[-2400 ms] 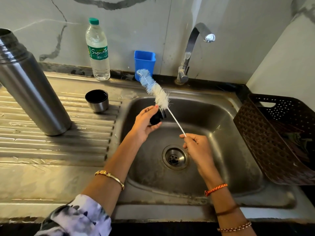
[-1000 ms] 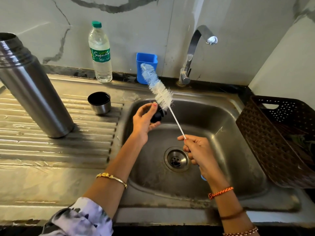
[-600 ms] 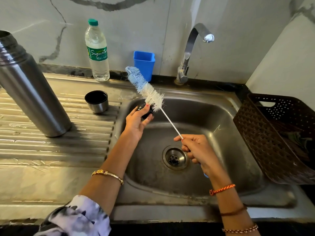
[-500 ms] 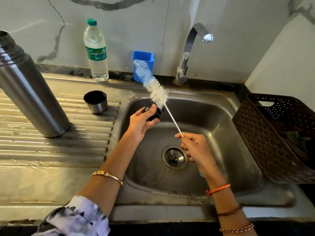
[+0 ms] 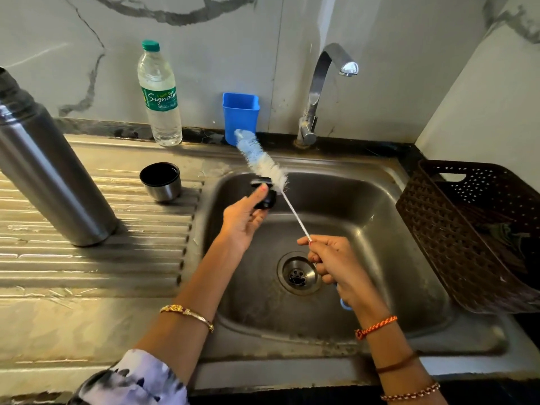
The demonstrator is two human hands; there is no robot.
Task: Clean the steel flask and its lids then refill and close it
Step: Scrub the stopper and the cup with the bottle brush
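Scene: You stand over the steel sink (image 5: 380, 217), mid-scrub on one of the flask's lids.
Left hand: Your left hand (image 5: 242, 217) pinches the small black inner lid (image 5: 264, 197) between thumb and curled fingers, holding it above the basin.
Right hand: Your right hand (image 5: 336, 264) is closed around the thin handle of the bottle brush (image 5: 264, 162), whose white-and-blue bristles touch the lid's side.
Flask: The steel flask (image 5: 49, 171) stands open and uncapped on the ribbed drainboard of the desk (image 5: 87, 258), well left of the basin.
Cup lid: The steel cup lid (image 5: 160, 182) sits mouth-up just beside the basin's left rim, near the flask.
Water: The tap (image 5: 327, 83) shows no stream; a capped water bottle (image 5: 159, 95) waits against the wall, next to a blue holder (image 5: 241, 115).
Basket: A brown perforated basket (image 5: 473, 229) rests at the basin's right edge.
Progress: By the look of it, you are early to midway. Whether flask and cup lid are already washed cannot be told. Rinsing, refilling and closing remain.
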